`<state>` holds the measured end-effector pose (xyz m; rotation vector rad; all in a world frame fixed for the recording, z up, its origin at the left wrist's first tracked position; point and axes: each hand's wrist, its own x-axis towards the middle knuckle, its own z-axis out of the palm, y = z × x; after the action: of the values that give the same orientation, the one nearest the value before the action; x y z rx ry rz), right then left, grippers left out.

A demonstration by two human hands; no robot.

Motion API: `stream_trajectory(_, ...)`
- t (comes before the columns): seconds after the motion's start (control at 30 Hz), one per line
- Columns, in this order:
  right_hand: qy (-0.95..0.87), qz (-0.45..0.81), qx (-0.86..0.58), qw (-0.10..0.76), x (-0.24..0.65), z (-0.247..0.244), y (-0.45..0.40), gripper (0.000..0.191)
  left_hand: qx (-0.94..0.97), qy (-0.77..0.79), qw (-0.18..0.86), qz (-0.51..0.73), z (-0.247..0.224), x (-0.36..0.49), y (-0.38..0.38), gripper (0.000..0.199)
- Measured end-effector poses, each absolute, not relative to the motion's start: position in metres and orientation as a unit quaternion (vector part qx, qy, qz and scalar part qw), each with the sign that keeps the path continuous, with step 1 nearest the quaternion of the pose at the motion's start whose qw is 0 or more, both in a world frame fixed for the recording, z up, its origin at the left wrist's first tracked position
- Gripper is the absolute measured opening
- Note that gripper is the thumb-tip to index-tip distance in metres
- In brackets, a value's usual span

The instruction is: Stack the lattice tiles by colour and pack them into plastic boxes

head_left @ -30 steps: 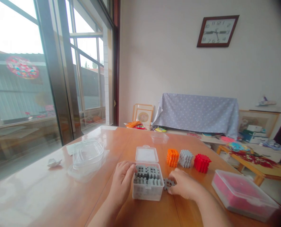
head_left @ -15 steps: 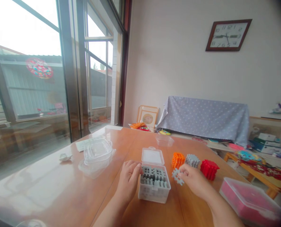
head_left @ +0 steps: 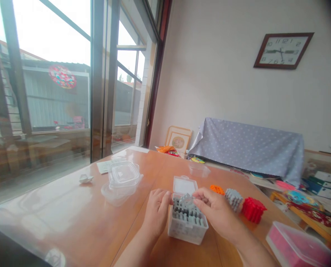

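A clear plastic box point(head_left: 187, 233) with its lid point(head_left: 185, 184) folded back stands on the wooden table and holds several grey notched pieces. Pinched in my right hand point(head_left: 212, 207) is one grey piece point(head_left: 186, 201), over the back part of the box. My left hand point(head_left: 157, 207) rests at the box's left rim, fingers close together; whether they grip the rim is hard to tell. Right of the box stand an orange stack point(head_left: 217, 189), partly behind my right hand, a grey stack point(head_left: 233, 199) and a red stack point(head_left: 254, 210).
Clear empty containers point(head_left: 122, 181) and a crumpled wrapper point(head_left: 85, 178) lie on the table's left. Another clear container point(head_left: 199, 170) is at the back. A lidded box with pink contents point(head_left: 296, 244) stands at the right edge.
My right hand has carried the grey piece left, from beside the box to above it. My left hand stays by the rim. The view has shifted, and the orange stack is now partly hidden.
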<state>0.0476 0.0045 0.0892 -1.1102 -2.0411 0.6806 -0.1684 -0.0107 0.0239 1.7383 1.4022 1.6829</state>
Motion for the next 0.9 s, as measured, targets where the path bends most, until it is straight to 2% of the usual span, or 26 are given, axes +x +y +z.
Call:
stream_trajectory(0.47,-0.83,0.217,-0.422,0.293,0.03,0.083,0.002,0.017,0.612,0.499,0.171,0.59,0.025,-0.168,-0.013,0.051)
stream_trajectory(0.9,-0.842,0.198,-0.416,0.28,0.025,0.071,0.005,0.018,0.613,0.497,0.175,0.589,0.025,-0.168,-0.013,0.05)
